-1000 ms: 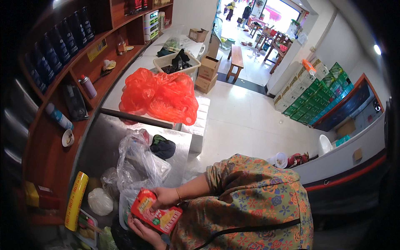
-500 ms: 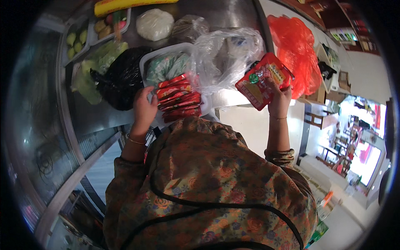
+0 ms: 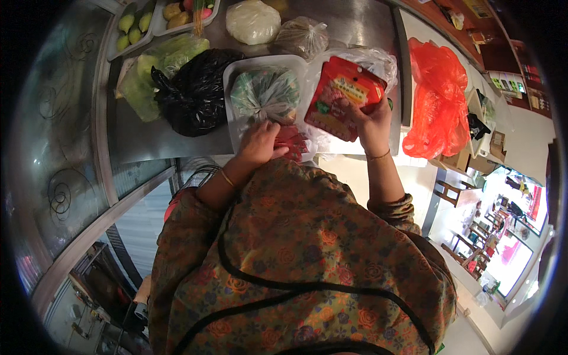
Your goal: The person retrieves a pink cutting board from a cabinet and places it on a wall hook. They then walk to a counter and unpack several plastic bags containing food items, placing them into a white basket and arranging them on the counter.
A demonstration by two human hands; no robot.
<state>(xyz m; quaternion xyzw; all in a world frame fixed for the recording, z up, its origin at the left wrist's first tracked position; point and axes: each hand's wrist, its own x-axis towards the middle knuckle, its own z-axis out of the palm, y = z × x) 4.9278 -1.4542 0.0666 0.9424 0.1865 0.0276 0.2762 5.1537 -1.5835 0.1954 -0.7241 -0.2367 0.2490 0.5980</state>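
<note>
In my right hand [image 3: 373, 125] are flat red pouches [image 3: 337, 97], seemingly a small stack, gripped by their lower right side with the thumb on the front. They are raised beside a white plastic tray [image 3: 231, 89]. My left hand [image 3: 259, 145] is at the tray's near end, its fingers curled over small red packets [image 3: 291, 139] that it partly hides. Behind those packets, a tied clear bag with green contents [image 3: 266, 92] fills the rest of the tray.
A black plastic bag [image 3: 198, 94] and a pale green bag [image 3: 145, 94] lie left of the tray. Farther back are a white bag [image 3: 253, 22], a brownish bag [image 3: 302, 36] and produce trays [image 3: 155, 29]. A red bag [image 3: 438, 100] hangs beyond the metal counter's right edge.
My left hand has moved right, from beside the packet row to over it. My right hand has brought the pouches left, closer to the tray. The whole view has shifted a little.
</note>
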